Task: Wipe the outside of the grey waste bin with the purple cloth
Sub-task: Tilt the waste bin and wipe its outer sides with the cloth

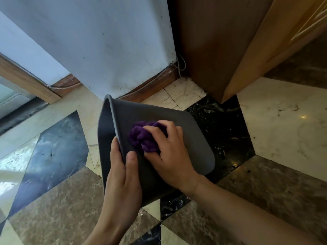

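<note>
**Purple cloth pressed to the side of a tipped grey bin**

The grey waste bin [185, 137] lies tipped on its side over the marble floor [283, 121], its open mouth turned to the left of the view and its closed base toward the right. One broad outer wall faces up toward the camera.

The left hand [122, 175] grips the bin at its rim: the thumb lies on the outer wall, while the fingers curl over the lip and into the opening, so the rim is clamped between them.

The right hand [169, 152] rests on the upward-facing wall, just beside the left thumb. Its fingers are bent and closed over the purple cloth [143, 138], which is bunched into a crumpled wad (more ball than flat sheet). The cloth sits under the fingertips and against the grey wall, between the hand and the bin's rim, and most of it shows ahead of the knuckles. The right forearm enters from the lower right corner.

Behind the bin stands a white wall [106, 41] with a brown skirting board [154, 82] at its foot, and a thin cable runs along that board. To the right rises a wooden cabinet [221, 41]. The floor is patterned in pale, black and brown stone tiles, and the bin lies across a pale and a black one.
</note>
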The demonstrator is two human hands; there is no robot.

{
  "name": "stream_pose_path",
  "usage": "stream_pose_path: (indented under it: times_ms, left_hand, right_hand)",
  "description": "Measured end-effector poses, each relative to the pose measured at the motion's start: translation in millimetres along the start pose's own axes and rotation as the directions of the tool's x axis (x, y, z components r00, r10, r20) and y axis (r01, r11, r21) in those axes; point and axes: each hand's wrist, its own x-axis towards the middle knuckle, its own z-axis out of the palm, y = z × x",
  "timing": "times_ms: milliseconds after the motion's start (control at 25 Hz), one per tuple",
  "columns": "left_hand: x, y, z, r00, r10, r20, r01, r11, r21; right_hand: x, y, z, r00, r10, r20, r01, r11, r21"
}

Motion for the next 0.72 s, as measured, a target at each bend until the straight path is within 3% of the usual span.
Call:
stream_pose_path:
  times_ms: [360, 720]
  left_hand:
    - [-2.2, -0.8, 3.0, 1.0, -0.024, -0.016, 0.025, 0.998, 0.062]
    - [2.0, 8.9, 15.8, 1.0, -0.002, 0.028, 0.001, 0.999, 0.05]
  right_hand:
    - [-10.4, 87.0, -21.0, 0.953, 0.301, -0.021, -0.301, 0.943, -0.139]
    - [6.1, 122.7, -27.9, 0.781, 0.617, -0.095, -0.624, 0.778, -0.074]
